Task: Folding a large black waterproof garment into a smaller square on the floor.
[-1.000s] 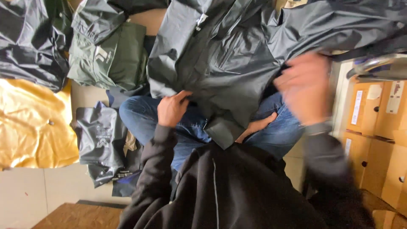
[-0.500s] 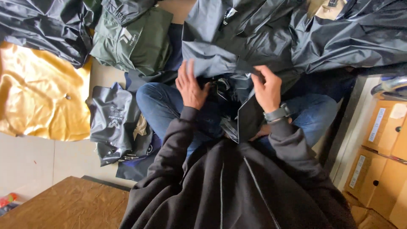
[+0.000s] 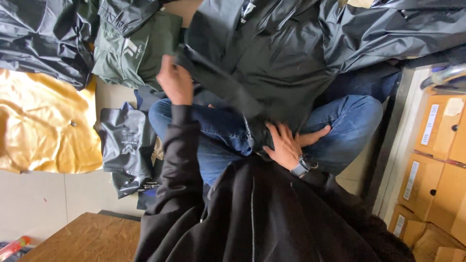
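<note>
Seated cross-legged, the left hand grips a dark jacket sleeve while the right hand presses its hem flat, fingers spread.

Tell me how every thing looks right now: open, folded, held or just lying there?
dark jacket: spread over the lap, gripped at one edge
left hand: raised, closed on the jacket's edge
right hand: fingers spread, pressing the jacket on the lap
green garment: folded
yellow garment: lying crumpled
cardboard boxes: closed, stacked
</note>
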